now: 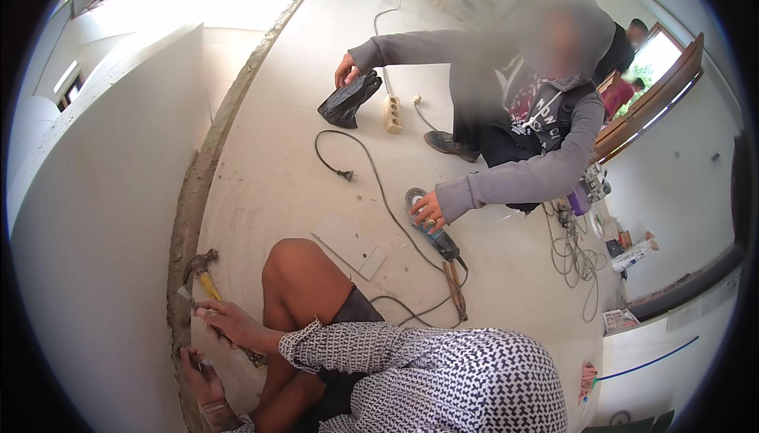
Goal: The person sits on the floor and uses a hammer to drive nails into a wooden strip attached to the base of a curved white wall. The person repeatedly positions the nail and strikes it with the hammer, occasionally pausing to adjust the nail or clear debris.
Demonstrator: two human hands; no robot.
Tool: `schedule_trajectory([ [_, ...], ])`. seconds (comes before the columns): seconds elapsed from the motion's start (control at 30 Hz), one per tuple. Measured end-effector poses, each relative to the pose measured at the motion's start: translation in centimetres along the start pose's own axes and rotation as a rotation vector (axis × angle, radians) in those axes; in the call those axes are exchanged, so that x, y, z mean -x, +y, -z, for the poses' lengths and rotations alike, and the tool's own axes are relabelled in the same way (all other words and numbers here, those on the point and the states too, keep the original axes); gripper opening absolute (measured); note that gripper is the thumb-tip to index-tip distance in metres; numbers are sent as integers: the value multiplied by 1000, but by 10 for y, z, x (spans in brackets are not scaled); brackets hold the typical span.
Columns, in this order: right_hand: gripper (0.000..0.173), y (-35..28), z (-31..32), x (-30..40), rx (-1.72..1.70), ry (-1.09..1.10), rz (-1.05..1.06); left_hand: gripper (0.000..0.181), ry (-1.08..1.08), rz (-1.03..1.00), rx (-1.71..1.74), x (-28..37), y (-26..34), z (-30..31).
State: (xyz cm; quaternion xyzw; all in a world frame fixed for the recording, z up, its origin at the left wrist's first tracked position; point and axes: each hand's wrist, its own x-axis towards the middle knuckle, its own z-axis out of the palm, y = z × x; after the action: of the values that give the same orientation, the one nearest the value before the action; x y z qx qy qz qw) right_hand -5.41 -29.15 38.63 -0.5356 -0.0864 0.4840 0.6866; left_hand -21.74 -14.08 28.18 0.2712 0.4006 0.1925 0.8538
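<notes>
My right hand is closed around a small tool with a flat, pale blade, pointing at the rough concrete floor edge. A claw hammer with a yellow handle lies beside the hand, its head by that edge. Part of the handle is hidden under my right hand. Lower down, my left hand, with a bracelet at the wrist, rests by the same edge with curled fingers. Something small and pale shows at its fingers; whether it is held is unclear. My bare knee is bent beside my hands.
Opposite me, a crouching co-worker has one hand on an angle grinder and the other at a black plastic bag. Cut tile pieces, a loose plug and a power strip lie between us. The floor drops off leftward.
</notes>
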Motion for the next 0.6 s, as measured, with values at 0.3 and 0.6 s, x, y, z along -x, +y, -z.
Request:
schedule_trajectory([
  [0.3,58,5,2,-3,-19,-9,37,23,53,-25,-44,2,1,-2],
  [0.6,56,1,1,-1,-35,-24,32,23,50,-35,-40,-2,-1,1],
])
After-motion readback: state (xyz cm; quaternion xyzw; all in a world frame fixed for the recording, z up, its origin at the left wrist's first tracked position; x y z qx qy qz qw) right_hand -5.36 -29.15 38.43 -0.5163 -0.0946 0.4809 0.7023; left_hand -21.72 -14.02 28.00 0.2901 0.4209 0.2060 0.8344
